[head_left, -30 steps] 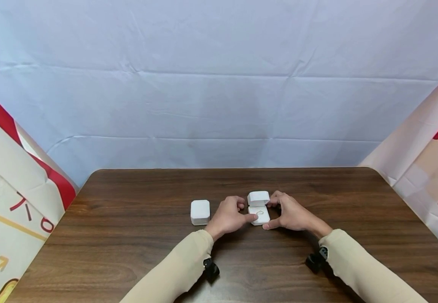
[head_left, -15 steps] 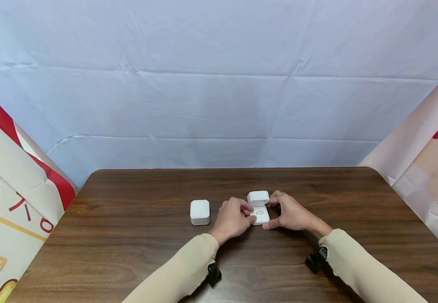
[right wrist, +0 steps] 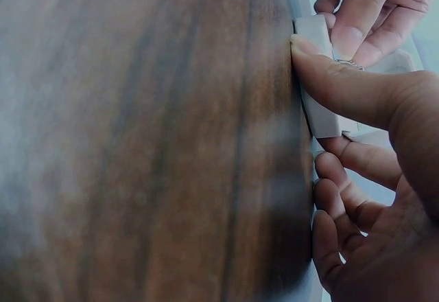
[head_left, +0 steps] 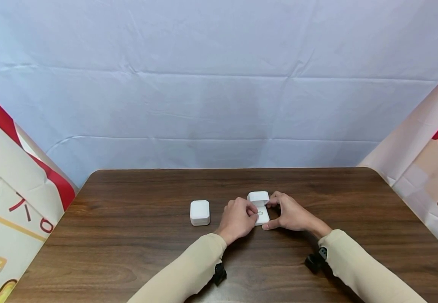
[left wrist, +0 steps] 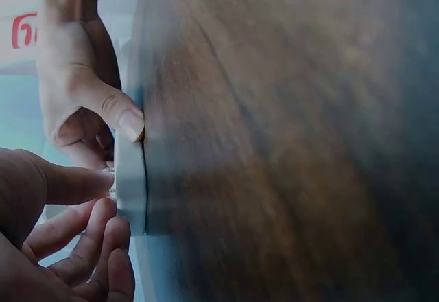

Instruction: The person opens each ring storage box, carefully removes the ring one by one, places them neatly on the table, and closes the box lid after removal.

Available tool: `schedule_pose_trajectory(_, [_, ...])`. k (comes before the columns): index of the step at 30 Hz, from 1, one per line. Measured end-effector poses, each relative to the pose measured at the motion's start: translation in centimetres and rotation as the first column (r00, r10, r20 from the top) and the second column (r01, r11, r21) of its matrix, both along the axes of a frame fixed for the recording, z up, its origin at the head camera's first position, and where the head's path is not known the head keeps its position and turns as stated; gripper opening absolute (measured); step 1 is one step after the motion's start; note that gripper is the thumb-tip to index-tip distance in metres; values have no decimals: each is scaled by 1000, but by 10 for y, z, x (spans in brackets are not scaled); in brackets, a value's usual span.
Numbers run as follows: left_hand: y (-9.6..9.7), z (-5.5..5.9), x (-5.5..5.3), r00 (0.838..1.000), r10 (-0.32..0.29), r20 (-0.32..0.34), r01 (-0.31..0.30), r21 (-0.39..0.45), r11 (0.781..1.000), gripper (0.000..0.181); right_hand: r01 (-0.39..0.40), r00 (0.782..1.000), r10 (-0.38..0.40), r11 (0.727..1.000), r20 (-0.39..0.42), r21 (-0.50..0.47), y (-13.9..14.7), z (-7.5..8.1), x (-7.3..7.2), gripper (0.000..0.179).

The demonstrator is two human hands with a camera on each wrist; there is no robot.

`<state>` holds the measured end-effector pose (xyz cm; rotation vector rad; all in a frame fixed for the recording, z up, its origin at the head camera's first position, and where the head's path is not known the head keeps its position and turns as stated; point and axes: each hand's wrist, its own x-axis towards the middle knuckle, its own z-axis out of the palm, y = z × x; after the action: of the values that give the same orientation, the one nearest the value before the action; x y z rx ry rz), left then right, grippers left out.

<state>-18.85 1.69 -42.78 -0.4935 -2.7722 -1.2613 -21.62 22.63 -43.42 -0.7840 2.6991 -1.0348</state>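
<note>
An open white ring box (head_left: 258, 197) stands on the table with its lid raised at the back. A thin ring (right wrist: 348, 63) sits upright in its white insert. My left hand (head_left: 238, 219) reaches over the box from the left, thumb and forefinger pinching the ring, which they partly hide. From the right side my right hand (head_left: 294, 213) grips the box base, its thumb at the front corner and its fingers along the side and back. In the left wrist view, the box base (left wrist: 130, 185) rests flat on the wood.
A second white box (head_left: 200, 212), lid down, stands to the left of my left hand. The brown wooden table (head_left: 135, 235) reaches back to a pale cloth backdrop (head_left: 219, 105). Printed cloths hang at both sides.
My left hand has moved right over the open box, and its thumb and forefinger have closed on the ring. My right hand and both boxes have stayed in place.
</note>
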Motion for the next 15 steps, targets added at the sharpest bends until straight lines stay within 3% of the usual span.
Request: schedule_pose_trajectory(15, [2, 0, 0, 1000, 13, -19, -13, -25, 1000, 11, -5, 1000, 5, 1000, 6, 1, 1, -1, -1, 41])
